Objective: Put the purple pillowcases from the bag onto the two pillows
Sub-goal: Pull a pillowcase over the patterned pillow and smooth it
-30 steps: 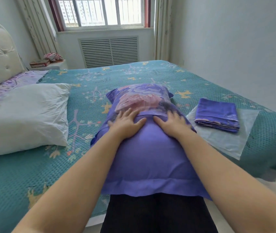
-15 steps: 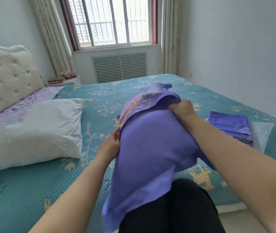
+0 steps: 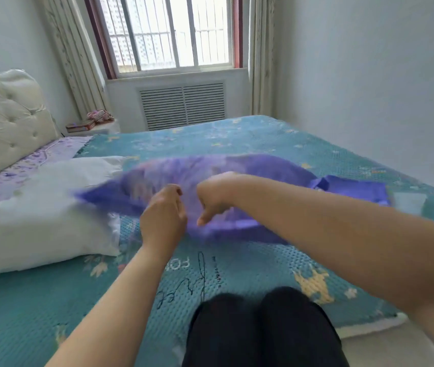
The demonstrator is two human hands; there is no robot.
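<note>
Teal-covered bed (image 3: 250, 263) under a barred window, bare white pillow (image 3: 44, 213) at left, purple-cased pillow (image 3: 258, 168) blurred mid-bed, your left hand (image 3: 163, 215) and right hand (image 3: 214, 196) curled at its near edge, grasp unclear, folded purple pillowcase (image 3: 356, 190) far right.

pillowcase (image 3: 237, 165) – purple floral | pillow (image 3: 44, 207) – white | bedspread (image 3: 250, 260) – teal
</note>
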